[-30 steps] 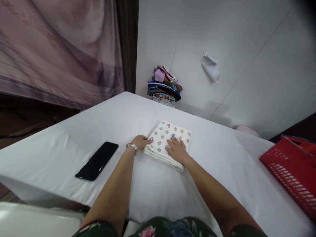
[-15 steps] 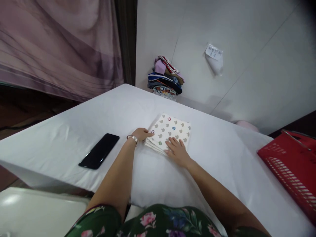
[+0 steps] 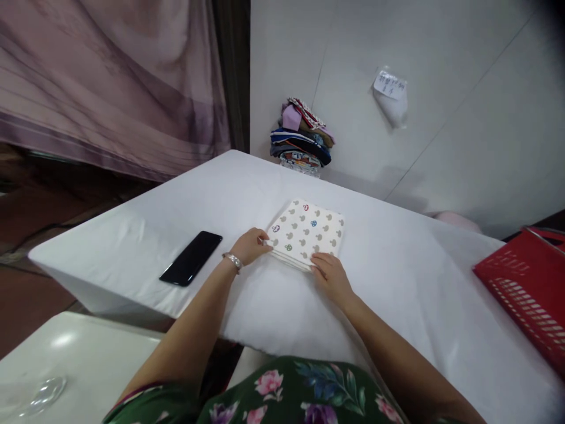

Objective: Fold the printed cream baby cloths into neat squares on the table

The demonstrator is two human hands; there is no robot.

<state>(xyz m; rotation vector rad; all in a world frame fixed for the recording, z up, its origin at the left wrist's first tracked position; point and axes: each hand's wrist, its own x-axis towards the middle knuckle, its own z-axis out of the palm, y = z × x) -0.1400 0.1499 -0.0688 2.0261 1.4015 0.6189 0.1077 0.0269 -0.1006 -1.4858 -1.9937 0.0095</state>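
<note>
A folded white cloth (image 3: 304,229) printed with grey, red, blue and green mushroom shapes lies on the white-covered table (image 3: 388,277). My left hand (image 3: 250,246), with a bracelet at the wrist, pinches the cloth's near left corner between thumb and fingers. At the near right corner, my right hand (image 3: 332,277) has its fingers closed on the cloth's edge, thumb side toward the layered front.
A black phone (image 3: 191,258) lies left of my left forearm. Folded clothes (image 3: 302,138) are stacked beyond the far edge. A red basket (image 3: 525,288) stands at the right, a white surface (image 3: 88,359) at the lower left, a curtain (image 3: 110,76) behind.
My right hand has slid off the cloth's top to its near right corner, and its fingers have closed there. My left hand has shifted to the near left corner. The view has moved slightly.
</note>
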